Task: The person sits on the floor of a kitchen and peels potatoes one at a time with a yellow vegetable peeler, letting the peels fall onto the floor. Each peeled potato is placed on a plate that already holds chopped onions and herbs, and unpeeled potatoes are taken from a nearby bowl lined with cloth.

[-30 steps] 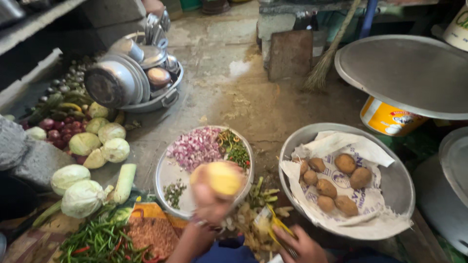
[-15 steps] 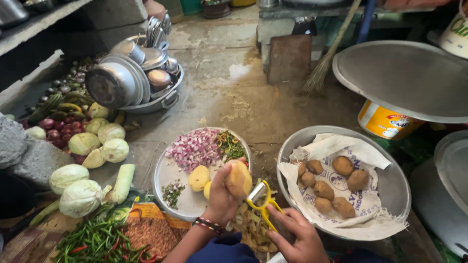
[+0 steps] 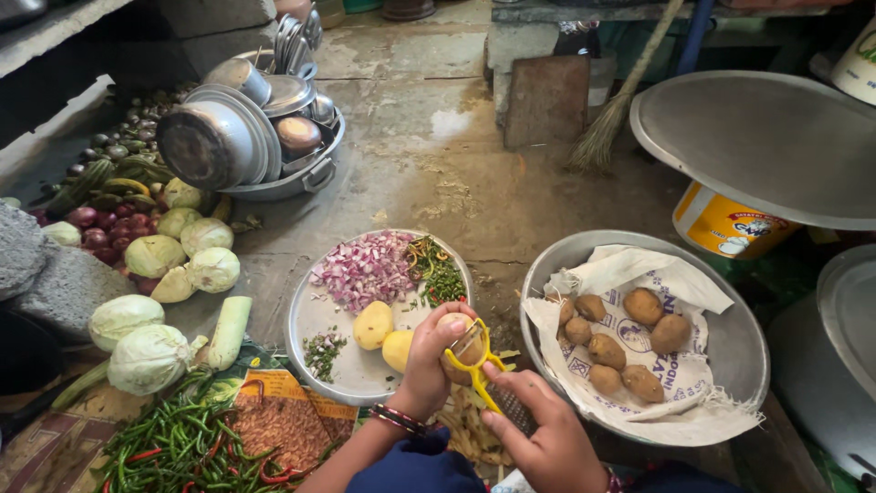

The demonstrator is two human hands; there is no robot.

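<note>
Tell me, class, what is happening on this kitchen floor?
A person is peeling a potato. The left hand grips it while the right hand works a yellow peeler against it. Two peeled potatoes lie on a plate beside chopped onion. Unpeeled potatoes wait on cloth in a bowl. Peelings pile below the hands.
</note>
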